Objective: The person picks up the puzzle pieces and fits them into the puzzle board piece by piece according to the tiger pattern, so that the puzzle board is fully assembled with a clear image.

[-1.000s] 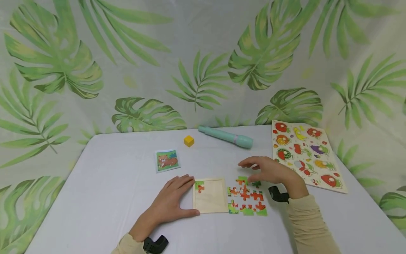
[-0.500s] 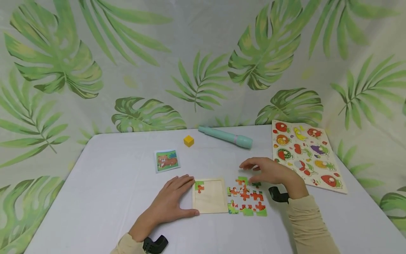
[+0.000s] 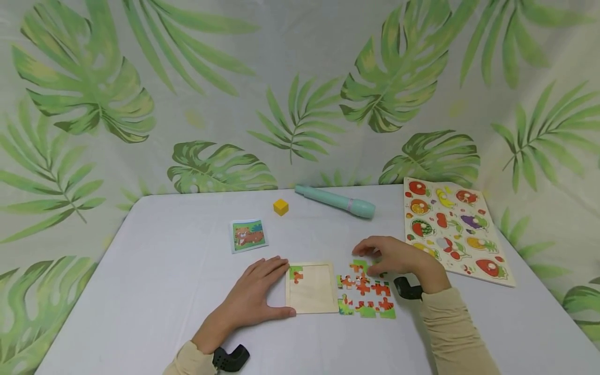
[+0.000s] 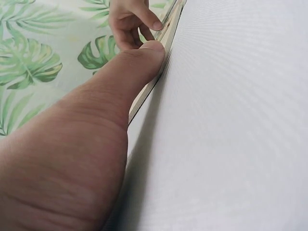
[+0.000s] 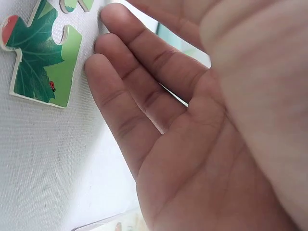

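A square wooden puzzle tray [image 3: 313,289] lies flat on the table with one green-and-orange puzzle piece [image 3: 295,271] in its upper left corner. My left hand [image 3: 253,297] rests at the tray's left side, fingers straight by the upper corner and thumb at the lower one. In the left wrist view the thumb [image 4: 144,55] touches the tray's edge. My right hand [image 3: 391,255] is over the upper part of several loose puzzle pieces [image 3: 362,285], fingers loosely bent, nothing seen in its grasp. The right wrist view shows fingertips close to the tabletop beside a leaf-patterned puzzle piece [image 5: 41,57]; the thumb's tip is hidden there.
Behind the tray lie a bear picture card [image 3: 248,235], a yellow cube [image 3: 280,207] and a mint-green tube [image 3: 335,200]. A fruit peg board [image 3: 454,229] occupies the right back. A leaf-print cloth [image 3: 300,94] hangs behind the white table.
My right hand has come slightly lower and nearer the loose pieces. The left hand stays at the tray; the head view has shifted a little.
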Tool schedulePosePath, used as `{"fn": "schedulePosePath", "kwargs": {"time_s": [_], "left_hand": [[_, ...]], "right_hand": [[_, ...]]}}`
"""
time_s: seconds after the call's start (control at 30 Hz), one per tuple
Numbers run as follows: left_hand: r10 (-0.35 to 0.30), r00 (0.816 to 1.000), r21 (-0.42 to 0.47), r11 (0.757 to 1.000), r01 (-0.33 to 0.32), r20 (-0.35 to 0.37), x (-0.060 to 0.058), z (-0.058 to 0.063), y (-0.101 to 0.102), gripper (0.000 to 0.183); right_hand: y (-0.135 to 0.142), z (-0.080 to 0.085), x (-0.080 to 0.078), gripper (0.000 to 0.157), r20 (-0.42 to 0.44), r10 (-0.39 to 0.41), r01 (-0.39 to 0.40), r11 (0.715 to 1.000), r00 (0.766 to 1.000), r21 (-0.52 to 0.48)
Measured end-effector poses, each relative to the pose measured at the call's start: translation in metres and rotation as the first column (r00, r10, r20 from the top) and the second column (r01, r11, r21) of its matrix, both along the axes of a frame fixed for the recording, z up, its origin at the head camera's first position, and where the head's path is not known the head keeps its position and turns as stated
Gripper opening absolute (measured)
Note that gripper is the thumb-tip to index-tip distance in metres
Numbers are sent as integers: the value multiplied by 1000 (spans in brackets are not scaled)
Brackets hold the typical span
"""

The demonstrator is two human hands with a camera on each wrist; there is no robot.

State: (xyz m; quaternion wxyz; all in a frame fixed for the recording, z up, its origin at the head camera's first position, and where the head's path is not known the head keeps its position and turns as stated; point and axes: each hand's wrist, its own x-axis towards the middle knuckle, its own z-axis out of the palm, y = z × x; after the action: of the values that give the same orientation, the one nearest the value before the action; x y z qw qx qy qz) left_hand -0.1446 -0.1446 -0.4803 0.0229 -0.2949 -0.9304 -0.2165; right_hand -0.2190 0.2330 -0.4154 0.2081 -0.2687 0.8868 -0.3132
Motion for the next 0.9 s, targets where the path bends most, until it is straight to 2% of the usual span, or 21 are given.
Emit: {"fn": "schedulePosePath", "kwargs": {"time_s": [0.53, 0.9], "left_hand": [[11, 1000, 1, 1000, -11, 18, 2, 2, 1, 101], [9, 1000, 2, 1000, -9, 2, 0, 0, 1, 102]], "right_hand": [[-1, -4, -2, 38, 7, -2, 2, 1000, 1000, 27], [-3, -5, -2, 33, -30, 40, -40, 999, 999, 10]]}}
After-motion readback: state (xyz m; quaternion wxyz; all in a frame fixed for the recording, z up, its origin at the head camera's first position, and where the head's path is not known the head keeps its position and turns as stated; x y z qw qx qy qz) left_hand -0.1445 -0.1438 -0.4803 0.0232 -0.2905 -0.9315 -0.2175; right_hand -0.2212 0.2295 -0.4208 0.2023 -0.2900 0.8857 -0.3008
